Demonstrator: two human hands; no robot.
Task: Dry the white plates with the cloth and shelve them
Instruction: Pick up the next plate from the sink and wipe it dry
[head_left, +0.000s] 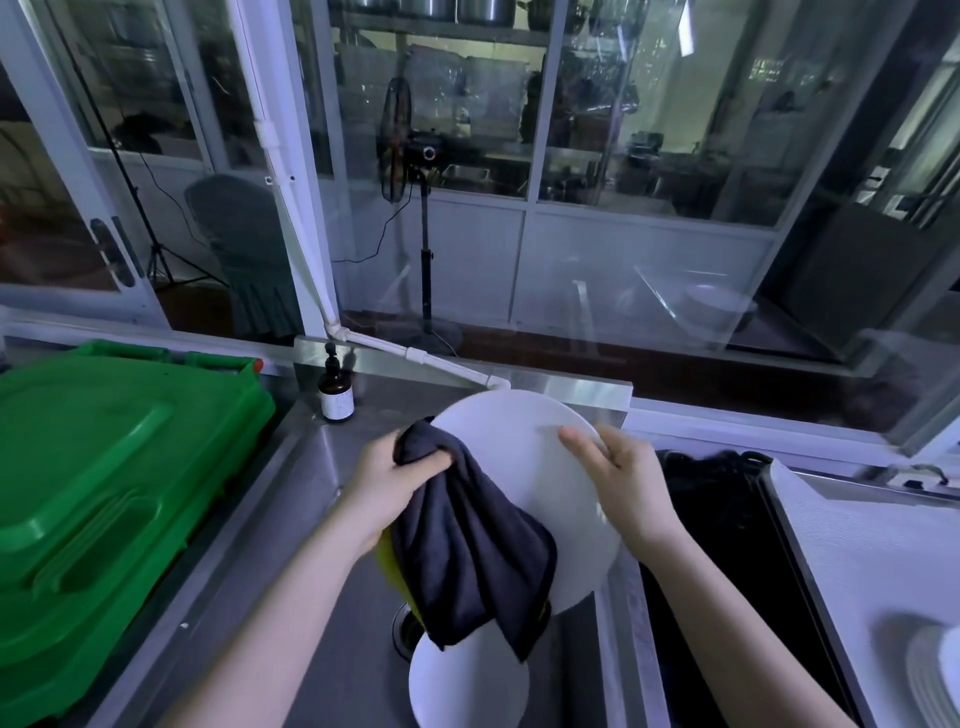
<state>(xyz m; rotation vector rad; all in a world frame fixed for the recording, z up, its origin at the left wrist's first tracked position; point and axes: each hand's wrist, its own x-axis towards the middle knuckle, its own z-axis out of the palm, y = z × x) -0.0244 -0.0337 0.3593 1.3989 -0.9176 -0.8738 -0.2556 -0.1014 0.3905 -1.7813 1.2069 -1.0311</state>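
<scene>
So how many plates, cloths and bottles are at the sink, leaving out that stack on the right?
White plates: 2, held plate and lower plate in the sink
Dark cloth: 1
Brown bottle: 1
Total: 4

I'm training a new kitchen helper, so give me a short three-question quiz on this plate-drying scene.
1. True or false: the left-hand grip holds the dark grey cloth.
2. Where does the lower round white plate lie? A on a shelf; B in the stainless steel sink; C on a green lid.
3. Which grip holds up the large round white plate?
Key: 1 true; 2 B; 3 the right-hand grip.
</scene>
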